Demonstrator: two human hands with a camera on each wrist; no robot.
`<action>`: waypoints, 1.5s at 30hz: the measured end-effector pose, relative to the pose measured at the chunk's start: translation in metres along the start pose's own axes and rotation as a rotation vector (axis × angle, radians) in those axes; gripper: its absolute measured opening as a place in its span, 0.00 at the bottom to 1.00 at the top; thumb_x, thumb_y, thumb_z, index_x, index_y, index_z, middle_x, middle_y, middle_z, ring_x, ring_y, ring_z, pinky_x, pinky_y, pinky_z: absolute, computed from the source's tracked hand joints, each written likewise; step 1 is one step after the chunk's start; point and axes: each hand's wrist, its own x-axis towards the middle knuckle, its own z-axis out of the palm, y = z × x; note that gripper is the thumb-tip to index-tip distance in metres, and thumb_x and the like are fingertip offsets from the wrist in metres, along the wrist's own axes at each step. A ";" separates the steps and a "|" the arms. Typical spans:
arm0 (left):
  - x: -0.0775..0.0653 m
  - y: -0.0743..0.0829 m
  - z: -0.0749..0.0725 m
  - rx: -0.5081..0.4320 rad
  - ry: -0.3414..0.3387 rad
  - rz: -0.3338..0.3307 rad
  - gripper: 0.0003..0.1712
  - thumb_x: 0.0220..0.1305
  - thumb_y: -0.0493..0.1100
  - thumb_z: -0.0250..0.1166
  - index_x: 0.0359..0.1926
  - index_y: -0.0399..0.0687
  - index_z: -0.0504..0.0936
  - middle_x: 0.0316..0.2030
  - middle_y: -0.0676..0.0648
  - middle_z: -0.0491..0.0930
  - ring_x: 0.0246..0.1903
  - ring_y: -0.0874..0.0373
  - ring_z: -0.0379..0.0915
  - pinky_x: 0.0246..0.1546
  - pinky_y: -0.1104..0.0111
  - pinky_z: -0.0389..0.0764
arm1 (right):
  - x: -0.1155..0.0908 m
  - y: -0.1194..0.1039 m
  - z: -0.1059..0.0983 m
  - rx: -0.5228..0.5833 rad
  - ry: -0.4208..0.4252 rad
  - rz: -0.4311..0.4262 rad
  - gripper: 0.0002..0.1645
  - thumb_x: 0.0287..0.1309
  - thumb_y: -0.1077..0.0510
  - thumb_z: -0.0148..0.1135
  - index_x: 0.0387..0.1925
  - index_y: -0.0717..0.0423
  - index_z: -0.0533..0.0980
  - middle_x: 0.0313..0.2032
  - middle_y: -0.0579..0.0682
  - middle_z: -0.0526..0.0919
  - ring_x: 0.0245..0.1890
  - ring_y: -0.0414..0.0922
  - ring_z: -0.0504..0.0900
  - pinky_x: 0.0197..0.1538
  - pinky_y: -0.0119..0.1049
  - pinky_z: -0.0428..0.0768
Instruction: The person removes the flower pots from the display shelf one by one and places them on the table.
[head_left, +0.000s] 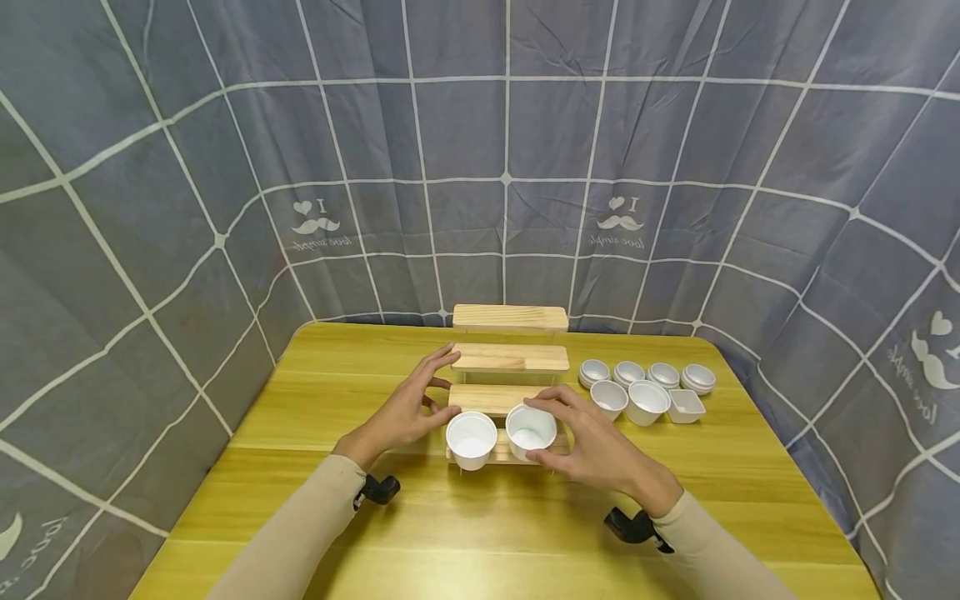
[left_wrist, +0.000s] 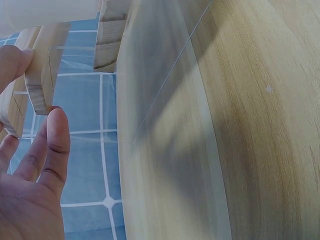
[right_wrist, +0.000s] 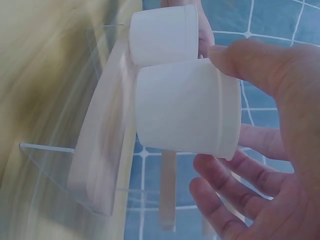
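Observation:
A wooden stepped rack (head_left: 510,357) with clear supports stands on the table. My left hand (head_left: 405,408) is at its left end, fingers spread, with fingertips touching the plank ends; in the left wrist view the thumb (left_wrist: 15,62) lies against one plank. On the lowest step, at the left, stands a white plastic cup (head_left: 472,437), mouth up. Beside it, my right hand (head_left: 600,442) pinches a second white cup (right_wrist: 185,107) at its rim between thumb and fingers. This cup's base is right at the lowest step, and its wall is close against the first cup.
Right of the rack are several small white bowls (head_left: 663,374) in a back row. Before them stand two white cups (head_left: 647,402) and a square white container (head_left: 686,407). A grey gridded curtain (head_left: 465,217) surrounds the yellow wooden table (head_left: 480,533).

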 end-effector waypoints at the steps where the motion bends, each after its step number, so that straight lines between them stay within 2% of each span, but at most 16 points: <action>1: 0.000 0.000 0.000 0.000 0.000 0.000 0.54 0.79 0.36 0.78 0.94 0.51 0.59 0.96 0.41 0.49 0.71 0.34 0.85 0.49 0.66 0.92 | 0.000 0.000 0.000 0.007 0.001 0.007 0.41 0.64 0.50 0.91 0.75 0.54 0.85 0.67 0.50 0.86 0.67 0.53 0.88 0.67 0.57 0.90; 7: -0.001 -0.003 0.001 -0.003 -0.001 0.001 0.54 0.79 0.35 0.78 0.94 0.52 0.59 0.96 0.41 0.48 0.71 0.34 0.85 0.49 0.66 0.91 | -0.001 0.002 -0.004 0.039 0.003 0.016 0.41 0.65 0.50 0.90 0.75 0.54 0.85 0.68 0.52 0.86 0.67 0.54 0.89 0.66 0.56 0.91; 27: 0.001 -0.003 0.000 0.002 -0.005 0.010 0.54 0.78 0.36 0.79 0.94 0.52 0.59 0.96 0.39 0.49 0.70 0.34 0.86 0.49 0.66 0.92 | -0.001 0.010 -0.015 0.025 0.052 0.015 0.40 0.64 0.50 0.90 0.74 0.54 0.85 0.67 0.52 0.87 0.65 0.54 0.90 0.65 0.58 0.91; 34: 0.002 -0.002 -0.002 0.020 -0.007 0.024 0.54 0.78 0.35 0.79 0.94 0.50 0.59 0.96 0.39 0.50 0.70 0.34 0.86 0.48 0.64 0.93 | -0.003 0.014 -0.020 0.014 0.078 0.000 0.40 0.64 0.52 0.91 0.74 0.56 0.85 0.67 0.53 0.87 0.61 0.52 0.91 0.60 0.50 0.93; 39: 0.003 -0.002 -0.003 0.056 -0.009 0.039 0.54 0.77 0.35 0.79 0.94 0.48 0.59 0.95 0.38 0.49 0.70 0.36 0.87 0.48 0.61 0.94 | -0.006 0.017 -0.026 -0.017 0.114 -0.016 0.41 0.61 0.53 0.92 0.73 0.57 0.86 0.64 0.53 0.88 0.58 0.50 0.89 0.54 0.45 0.90; 45: 0.004 -0.001 -0.003 0.078 -0.007 0.077 0.54 0.77 0.35 0.80 0.93 0.46 0.60 0.95 0.36 0.51 0.69 0.37 0.87 0.48 0.58 0.94 | -0.011 0.024 -0.034 -0.031 0.163 -0.025 0.41 0.57 0.55 0.94 0.71 0.59 0.87 0.64 0.53 0.89 0.60 0.52 0.89 0.52 0.43 0.91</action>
